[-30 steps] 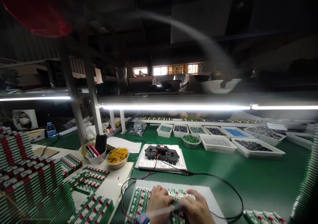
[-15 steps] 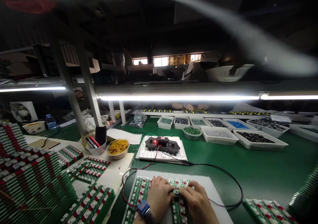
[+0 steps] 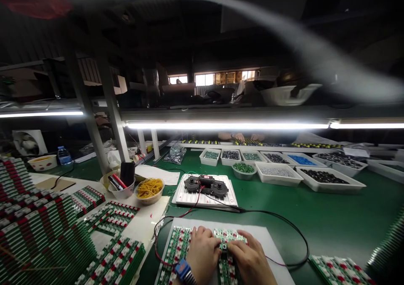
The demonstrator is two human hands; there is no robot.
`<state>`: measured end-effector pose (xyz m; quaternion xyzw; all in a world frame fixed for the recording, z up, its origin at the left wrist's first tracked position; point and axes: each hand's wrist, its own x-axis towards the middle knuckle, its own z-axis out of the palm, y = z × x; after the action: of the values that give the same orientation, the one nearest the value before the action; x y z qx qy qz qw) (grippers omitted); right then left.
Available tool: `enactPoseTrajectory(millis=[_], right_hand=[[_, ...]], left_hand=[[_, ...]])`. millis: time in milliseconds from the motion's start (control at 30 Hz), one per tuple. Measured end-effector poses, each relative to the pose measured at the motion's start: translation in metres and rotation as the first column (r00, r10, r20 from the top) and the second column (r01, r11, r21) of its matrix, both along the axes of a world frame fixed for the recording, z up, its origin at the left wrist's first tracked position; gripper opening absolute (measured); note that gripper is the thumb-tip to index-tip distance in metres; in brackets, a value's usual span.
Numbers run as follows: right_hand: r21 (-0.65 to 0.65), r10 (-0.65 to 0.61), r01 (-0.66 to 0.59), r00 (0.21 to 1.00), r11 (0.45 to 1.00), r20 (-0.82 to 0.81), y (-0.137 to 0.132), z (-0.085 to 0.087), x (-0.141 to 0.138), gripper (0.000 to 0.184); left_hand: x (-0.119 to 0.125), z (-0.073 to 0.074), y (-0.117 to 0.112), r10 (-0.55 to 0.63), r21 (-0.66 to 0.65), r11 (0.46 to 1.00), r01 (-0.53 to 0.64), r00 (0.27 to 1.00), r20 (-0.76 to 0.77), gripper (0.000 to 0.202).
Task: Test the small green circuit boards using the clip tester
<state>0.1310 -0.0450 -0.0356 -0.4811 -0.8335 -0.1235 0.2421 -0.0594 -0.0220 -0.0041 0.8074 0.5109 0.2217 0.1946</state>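
Note:
My left hand [image 3: 202, 251] and my right hand [image 3: 249, 257] lie close together on a green circuit board panel [image 3: 178, 247] that rests on a white sheet [image 3: 268, 238] at the near edge. Between their fingertips they pinch a small dark part [image 3: 224, 247] against the panel. Both hands have curled fingers. A blue watch [image 3: 183, 270] sits on my left wrist. Thin red and black wires [image 3: 284, 224] loop from the hands to a black device [image 3: 206, 185] on a white tray [image 3: 189, 201].
Stacks of green boards [image 3: 38, 230] fill the left side; more lie at the right [image 3: 339, 270]. A bowl of yellow rubber bands [image 3: 149, 189] and a cup of pens [image 3: 121, 188] stand left. White trays of small parts [image 3: 328, 184] line the back. Another person's hands [image 3: 240, 137] work beyond the lamp.
The view has tilted down, so my hands show more fully. They stay pinched on the small part over the panel, hardly moved. The red light on the black device has gone dimmer.

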Motion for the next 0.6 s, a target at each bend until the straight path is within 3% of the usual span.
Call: enactPoseTrajectory(millis=[233,467,600], right_hand=[[-0.070,-0.040,0.039,0.999,0.997,-0.011,-0.0006,0.0001,-0.0009,0.025],[0.014,-0.020,0.020,1.000,1.000,-0.006,0.0009,-0.0070,0.0015,0.027],[-0.008,-0.027,0.027,1.000,1.000,-0.007,0.0007,-0.0070,-0.0010,0.023]], left_hand=[[-0.0005,-0.0014,-0.0015,0.015,0.010,1.000,-0.015,1.000,0.005,0.022],[-0.0018,0.0011,0.0028,-0.015,0.014,1.000,0.015,0.998,-0.055,0.019],[-0.0013,0.0058,0.0018,-0.013,0.001,1.000,0.013,0.998,-0.068,0.020]])
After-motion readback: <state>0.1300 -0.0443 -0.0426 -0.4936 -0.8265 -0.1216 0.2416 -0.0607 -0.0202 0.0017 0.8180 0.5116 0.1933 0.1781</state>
